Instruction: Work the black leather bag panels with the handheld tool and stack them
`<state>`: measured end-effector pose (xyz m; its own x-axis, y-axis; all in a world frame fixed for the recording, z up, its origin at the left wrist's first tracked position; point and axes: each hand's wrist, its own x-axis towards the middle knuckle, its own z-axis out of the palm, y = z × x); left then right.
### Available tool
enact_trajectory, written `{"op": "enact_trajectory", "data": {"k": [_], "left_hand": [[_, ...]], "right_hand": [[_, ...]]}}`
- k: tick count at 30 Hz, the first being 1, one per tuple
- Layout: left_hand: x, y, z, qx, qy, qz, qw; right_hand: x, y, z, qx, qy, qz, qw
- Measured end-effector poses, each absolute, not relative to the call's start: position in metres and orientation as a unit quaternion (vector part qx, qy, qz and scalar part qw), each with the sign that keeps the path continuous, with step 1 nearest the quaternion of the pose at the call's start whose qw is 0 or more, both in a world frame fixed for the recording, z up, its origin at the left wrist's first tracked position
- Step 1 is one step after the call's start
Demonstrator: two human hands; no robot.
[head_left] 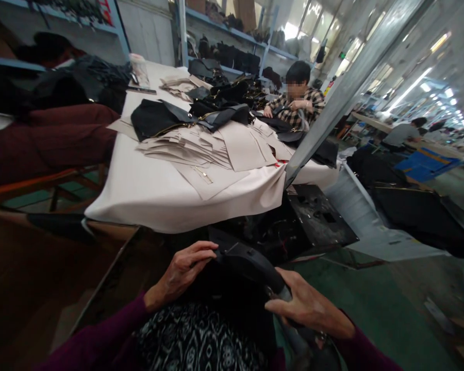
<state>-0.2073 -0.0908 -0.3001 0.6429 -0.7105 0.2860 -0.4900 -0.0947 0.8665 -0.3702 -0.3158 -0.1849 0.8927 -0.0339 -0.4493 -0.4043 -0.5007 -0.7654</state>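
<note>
Black piece (251, 260) at lower centre of frame, spanning the gap between the two hands; it probably handles as light and pliable with some body, since it holds a smooth arch; fragility looks low, slipperiness cannot be judged; best hold is likely at both ends, leaving the curve untwisted.

Right hand (307, 304), lower right of centre: thumb and fingers closed about the piece's near end, over a greyish section; left hand (185, 268), lower centre-left: fingers nearly straight, tips at the far end; whether they pinch it or merely rest there, cannot tell.

Materials: piece is dark, matte, bent into a rounded band, leather-like or coated cloth; patterned cloth (204, 337) at bottom centre, black with pale swirls; beige sheets (189, 147) at upper centre, flat, thin, straight-edged, fanned in layers; white cover (139, 175) beneath, smooth, draping in soft folds.
</note>
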Motion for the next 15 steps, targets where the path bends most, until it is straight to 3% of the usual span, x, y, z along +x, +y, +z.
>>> {"op": "enact_trajectory", "data": {"k": [15], "left_hand": [[-0.210, -0.062, -0.305, 0.682, -0.346, -0.160, 0.624]], "right_hand": [[-0.357, -0.318, -0.179, -0.861, 0.087, 0.180, 0.467]]}}
